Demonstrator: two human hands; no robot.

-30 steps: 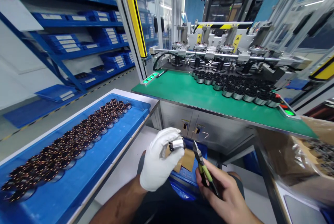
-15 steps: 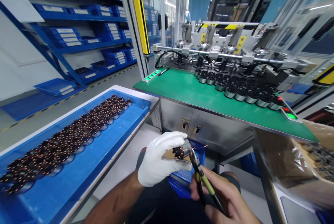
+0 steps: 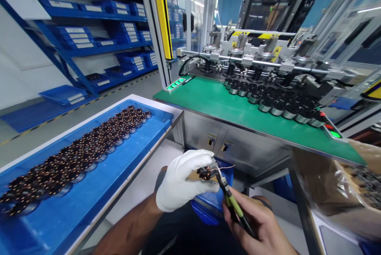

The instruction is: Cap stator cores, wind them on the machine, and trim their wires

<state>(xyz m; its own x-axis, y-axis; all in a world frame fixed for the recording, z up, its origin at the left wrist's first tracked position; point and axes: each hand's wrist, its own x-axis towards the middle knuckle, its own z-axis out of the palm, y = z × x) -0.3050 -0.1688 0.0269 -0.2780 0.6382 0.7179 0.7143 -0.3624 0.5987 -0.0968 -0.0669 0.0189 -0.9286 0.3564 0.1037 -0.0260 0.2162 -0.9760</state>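
My left hand [image 3: 181, 181], in a white glove, is closed round a small copper-wound motor stator [image 3: 204, 173], with thumb and fingers on its sides. A thin copper wire [image 3: 226, 167] sticks out from it to the right. My bare right hand [image 3: 256, 219] grips pliers [image 3: 233, 203] with green and black handles. Their jaws are at the right side of the stator, by the wire; whether they touch the wire I cannot tell. The handles are close together. Below my hands is a blue bin [image 3: 208, 209], partly hidden.
On the left, a blue tray [image 3: 119, 167] holds rows of copper-wound stators [image 3: 83, 148]. Ahead, black-topped stators [image 3: 274, 98] stand on a green bench [image 3: 205, 96] before a machine [image 3: 253, 56]. A plastic-lined carton [image 3: 330, 191] of parts is at right; blue shelves [image 3: 98, 48] stand behind.
The pliers' handles have drawn closer together as my right hand closed on them. The stator stays in my left hand. The view has shifted slightly.
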